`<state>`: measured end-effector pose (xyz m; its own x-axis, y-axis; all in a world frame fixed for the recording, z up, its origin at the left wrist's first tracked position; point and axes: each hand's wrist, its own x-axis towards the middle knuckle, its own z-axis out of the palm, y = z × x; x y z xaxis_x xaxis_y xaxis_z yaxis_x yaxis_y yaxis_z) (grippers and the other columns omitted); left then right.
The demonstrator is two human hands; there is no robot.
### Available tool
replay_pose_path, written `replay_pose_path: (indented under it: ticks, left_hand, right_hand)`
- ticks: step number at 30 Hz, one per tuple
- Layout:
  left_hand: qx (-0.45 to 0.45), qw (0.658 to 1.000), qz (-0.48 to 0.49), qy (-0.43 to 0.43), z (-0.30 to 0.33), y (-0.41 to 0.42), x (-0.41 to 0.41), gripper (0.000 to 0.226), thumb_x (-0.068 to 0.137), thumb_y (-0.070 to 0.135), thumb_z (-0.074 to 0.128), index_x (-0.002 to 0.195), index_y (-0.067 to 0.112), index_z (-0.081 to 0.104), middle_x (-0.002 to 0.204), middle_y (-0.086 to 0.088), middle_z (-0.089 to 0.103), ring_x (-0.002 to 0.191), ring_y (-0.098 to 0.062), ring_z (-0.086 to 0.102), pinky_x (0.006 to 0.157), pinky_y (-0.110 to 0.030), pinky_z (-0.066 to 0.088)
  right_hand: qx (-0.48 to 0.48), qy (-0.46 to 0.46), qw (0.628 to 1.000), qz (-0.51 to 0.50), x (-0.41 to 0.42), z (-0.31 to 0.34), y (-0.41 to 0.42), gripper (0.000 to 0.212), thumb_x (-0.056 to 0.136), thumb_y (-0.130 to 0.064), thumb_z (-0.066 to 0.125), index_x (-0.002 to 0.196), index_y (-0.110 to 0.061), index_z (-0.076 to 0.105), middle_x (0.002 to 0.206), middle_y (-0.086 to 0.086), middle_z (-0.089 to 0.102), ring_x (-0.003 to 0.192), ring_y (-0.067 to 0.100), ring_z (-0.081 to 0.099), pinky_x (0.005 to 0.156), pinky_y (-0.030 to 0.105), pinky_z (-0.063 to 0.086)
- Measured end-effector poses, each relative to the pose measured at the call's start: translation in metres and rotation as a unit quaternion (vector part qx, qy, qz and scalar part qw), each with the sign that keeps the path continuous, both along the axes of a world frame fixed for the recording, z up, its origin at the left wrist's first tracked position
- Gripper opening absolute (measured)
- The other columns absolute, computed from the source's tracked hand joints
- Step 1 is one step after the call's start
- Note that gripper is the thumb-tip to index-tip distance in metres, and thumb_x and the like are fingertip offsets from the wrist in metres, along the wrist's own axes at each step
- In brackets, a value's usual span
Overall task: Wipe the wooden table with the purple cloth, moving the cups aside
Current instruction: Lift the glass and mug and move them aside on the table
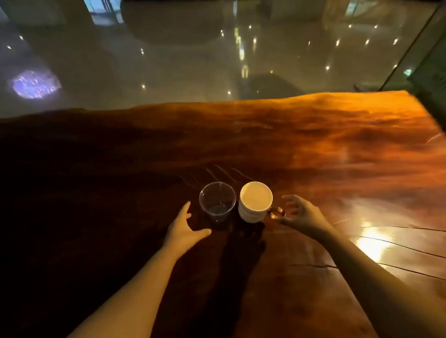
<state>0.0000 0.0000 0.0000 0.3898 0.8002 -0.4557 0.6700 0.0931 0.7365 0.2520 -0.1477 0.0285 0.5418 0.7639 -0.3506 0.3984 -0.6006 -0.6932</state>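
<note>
Glossy wood table [345, 140], dim; both hands spread, empty — L hand [183, 228] nr clear cup [217, 202], R hand [301, 212] at mug [255, 202] handle; cups touching, a nudge could tip one.

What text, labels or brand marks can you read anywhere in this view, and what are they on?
None can be read.
Clear plastic cup: faint marks near the rim, too small and blurred to read.
White mug: no print visible.
Wooden table: only grain and cracks.
Dark panel at the right edge: faint marks, too blurred to read.
</note>
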Motion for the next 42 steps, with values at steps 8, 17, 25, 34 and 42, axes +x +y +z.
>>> replay_pose_path:
  ticks: [8,17,25,34,42]
  left_hand:
    - [0.021,0.995,0.051,-0.089,-0.042,0.003,0.044,0.101,0.064,0.014,0.081,0.142,0.027,0.019,0.146,-0.002,0.037,0.134,-0.018,0.032,0.107,-0.037,0.028]
    - [0.069,0.983,0.09,-0.145,-0.05,-0.003,0.071,0.082,0.063,0.011,0.08,0.133,0.02,0.037,0.137,-0.004,0.047,0.126,-0.016,0.043,0.098,-0.026,0.034]
    - [0.08,0.97,0.147,-0.174,-0.025,-0.022,0.0,0.082,0.062,0.006,0.08,0.131,0.021,0.039,0.136,-0.001,0.043,0.123,-0.012,0.043,0.098,-0.028,0.041]
    - [0.125,0.952,0.269,-0.081,0.009,-0.111,-0.213,0.086,0.061,0.007,0.081,0.134,0.019,0.037,0.136,-0.003,0.043,0.121,-0.008,0.043,0.089,-0.014,0.04]
    - [0.069,0.904,0.42,-0.034,-0.005,-0.218,-0.368,0.088,0.059,0.015,0.082,0.133,0.028,0.036,0.129,0.005,0.042,0.12,-0.015,0.045,0.096,-0.04,0.047]
  right_hand:
    - [0.048,0.07,0.995,-0.058,0.009,-0.036,0.005,0.043,0.074,-0.023,0.076,0.114,-0.022,0.059,0.106,0.008,0.069,0.096,0.021,0.065,0.076,0.047,0.058]
    - [0.086,0.011,0.995,-0.053,0.008,-0.04,0.005,0.016,0.078,-0.008,0.071,0.091,-0.016,0.071,0.088,0.007,0.074,0.085,0.016,0.069,0.076,0.048,0.057]
    - [0.116,-0.005,0.993,0.005,-0.039,-0.01,0.004,0.013,0.079,-0.009,0.07,0.091,-0.013,0.072,0.087,0.004,0.073,0.082,0.013,0.067,0.075,0.038,0.058]
    - [0.106,0.183,0.973,0.087,-0.219,0.01,-0.007,0.016,0.084,-0.014,0.063,0.093,-0.026,0.066,0.097,-0.004,0.07,0.092,0.013,0.065,0.082,0.04,0.056]
    - [0.045,0.326,0.941,0.079,-0.381,0.002,-0.051,0.011,0.084,-0.01,0.062,0.087,-0.019,0.067,0.097,0.002,0.07,0.092,0.016,0.066,0.081,0.033,0.053]
